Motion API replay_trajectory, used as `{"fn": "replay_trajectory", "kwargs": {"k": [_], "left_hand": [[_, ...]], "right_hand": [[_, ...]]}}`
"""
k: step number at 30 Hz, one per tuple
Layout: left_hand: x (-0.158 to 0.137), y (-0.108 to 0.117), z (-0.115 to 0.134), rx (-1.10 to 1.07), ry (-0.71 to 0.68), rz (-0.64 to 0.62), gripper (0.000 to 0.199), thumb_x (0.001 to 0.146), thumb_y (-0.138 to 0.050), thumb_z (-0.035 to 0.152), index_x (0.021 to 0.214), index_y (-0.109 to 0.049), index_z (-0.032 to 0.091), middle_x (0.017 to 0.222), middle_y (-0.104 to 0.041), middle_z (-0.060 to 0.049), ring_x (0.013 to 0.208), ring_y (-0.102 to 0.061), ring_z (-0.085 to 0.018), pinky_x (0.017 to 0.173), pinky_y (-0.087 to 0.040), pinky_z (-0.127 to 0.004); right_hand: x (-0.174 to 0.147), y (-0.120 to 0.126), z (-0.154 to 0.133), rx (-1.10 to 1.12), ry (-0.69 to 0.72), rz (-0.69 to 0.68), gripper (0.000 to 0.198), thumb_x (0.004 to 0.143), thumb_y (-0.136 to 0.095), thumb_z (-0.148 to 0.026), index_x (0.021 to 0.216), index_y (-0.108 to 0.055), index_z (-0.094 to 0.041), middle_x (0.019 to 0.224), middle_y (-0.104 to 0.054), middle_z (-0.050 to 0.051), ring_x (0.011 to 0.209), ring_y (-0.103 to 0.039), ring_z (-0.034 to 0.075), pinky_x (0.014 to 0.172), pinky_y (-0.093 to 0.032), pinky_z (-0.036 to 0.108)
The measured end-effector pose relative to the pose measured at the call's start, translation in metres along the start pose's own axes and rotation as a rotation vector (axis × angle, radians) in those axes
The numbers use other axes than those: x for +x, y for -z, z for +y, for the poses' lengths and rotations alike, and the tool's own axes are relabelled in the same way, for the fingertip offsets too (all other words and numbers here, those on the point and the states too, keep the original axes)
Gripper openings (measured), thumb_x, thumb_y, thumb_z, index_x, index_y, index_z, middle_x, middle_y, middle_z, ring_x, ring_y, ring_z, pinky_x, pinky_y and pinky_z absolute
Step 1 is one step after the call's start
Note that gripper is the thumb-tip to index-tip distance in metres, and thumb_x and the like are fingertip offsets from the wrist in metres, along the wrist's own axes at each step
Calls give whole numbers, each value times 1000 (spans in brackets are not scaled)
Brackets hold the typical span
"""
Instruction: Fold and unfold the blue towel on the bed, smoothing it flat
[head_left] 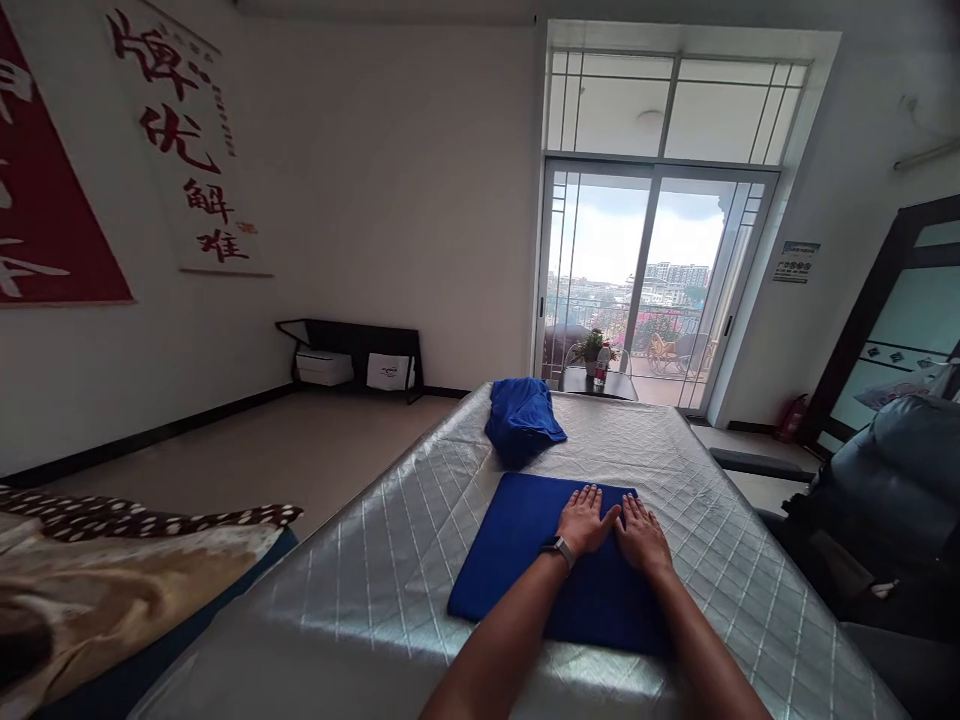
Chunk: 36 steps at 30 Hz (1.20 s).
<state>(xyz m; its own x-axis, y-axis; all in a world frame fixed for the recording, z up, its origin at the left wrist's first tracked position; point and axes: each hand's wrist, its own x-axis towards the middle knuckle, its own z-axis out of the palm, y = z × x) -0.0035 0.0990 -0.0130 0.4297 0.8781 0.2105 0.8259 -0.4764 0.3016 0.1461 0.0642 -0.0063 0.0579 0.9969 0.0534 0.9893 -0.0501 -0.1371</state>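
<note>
A flat blue folded cloth (pixel 499 560), roughly rectangular, lies on the silver quilted table cover (pixel 360 590). My left hand (pixel 587 522) rests palm down on its far right part, fingers stretched forward and thumb out to the right; a banded watch sits on that wrist. Close beside it, my right hand (pixel 643 535) also lies flat on the cloth, with its thumb almost meeting the left one. Neither hand grips anything. Beyond the folded cloth, a crumpled blue cloth (pixel 521 418) sits in a loose heap near the table's far left corner.
A brown dotted blanket (pixel 135 585) lies on a surface at left. Dark bags (pixel 892 500) are piled at right. Past the far edge, a small table holds a bottle (pixel 601 364) and a potted plant (pixel 589 345), before glass doors. A black bench (pixel 360 340) stands by the wall.
</note>
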Motion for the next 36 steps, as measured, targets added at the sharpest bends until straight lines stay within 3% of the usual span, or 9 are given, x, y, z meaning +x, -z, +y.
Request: {"fn": "replay_trajectory", "kwargs": {"k": [10, 15, 29, 36], "left_hand": [[-37, 49, -102, 115, 242, -5, 92, 96, -1, 71, 158, -32, 9, 165, -30, -12, 155, -19, -25, 126, -16, -43], [-51, 59, -134, 148, 304, 22, 93, 96, -2, 73, 158, -32, 10, 164, -31, -12, 154, -23, -26, 125, -17, -43], [-53, 51, -139, 145, 296, 120, 93, 96, -5, 72, 155, -37, 8, 162, -35, -16, 153, -25, -28, 124, -20, -46], [-53, 53, -137, 152, 299, 118, 89, 97, -9, 71, 155, -38, 10, 163, -34, -14, 153, -24, -28, 124, -20, -45]], "right_hand": [[2, -3, 2, 35, -4, 0, 72, 100, -18, -51, 161, -17, -12, 169, -17, 5, 156, -10, 18, 125, -8, 38], [2, -2, 1, 21, -7, -1, 72, 100, -18, -51, 161, -18, -12, 169, -17, 6, 156, -10, 18, 125, -8, 38], [4, 2, -2, -56, -15, -64, 71, 101, -16, -49, 162, -13, -12, 169, -14, 6, 156, -8, 18, 125, -8, 39], [21, 16, -8, -100, -1, -82, 71, 100, -19, -48, 161, -15, -12, 169, -15, 7, 156, -6, 19, 126, -5, 42]]}}
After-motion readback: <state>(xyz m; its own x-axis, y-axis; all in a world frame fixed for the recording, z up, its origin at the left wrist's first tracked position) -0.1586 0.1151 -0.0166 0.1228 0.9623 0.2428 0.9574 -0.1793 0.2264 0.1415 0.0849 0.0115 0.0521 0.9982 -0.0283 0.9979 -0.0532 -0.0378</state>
